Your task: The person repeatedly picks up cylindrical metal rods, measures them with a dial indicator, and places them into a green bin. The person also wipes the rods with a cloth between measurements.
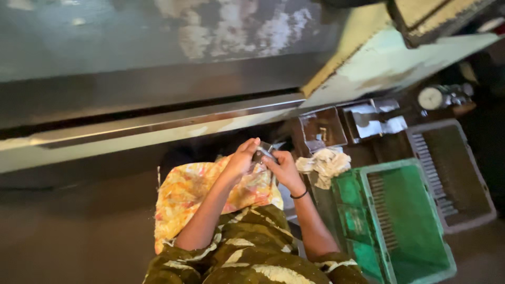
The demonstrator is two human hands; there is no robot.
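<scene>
Hands together at mid-frame, above lap. Left hand (241, 158) and right hand (282, 167) meeting on small grey metal part (262, 153), fingers of both closed round it; part held between the two hands, just in front of dark machine base. Exact shape of part not resolved, too small and partly covered by fingers. Thin black band (299, 195) on right wrist. Flowered yellow-orange cloth (185, 195) spread under forearms, draped over lap, touching left forearm. Olive-and-cream patterned garment (252, 252) at bottom edge. Crumpled off-white rag (325, 164) just right of right hand, lying at corner of green plastic crate (405, 221). Green crate tilted in frame, slotted floor visible. Grey plastic crate (452, 173) beside green one, further right, also slotted. Small open dark metal box (320, 130) behind rag, shiny scraps inside; second open box (374, 120) with pale crumpled contents next to it. Round white dial gauge (432, 98) near upper right, on dark ledge. Long worn grey-green machine bed (147, 31) across upper frame, paint flaked, bright steel rail (158, 123) running along its lower edge. Dim lighting, floor detail not readable
</scene>
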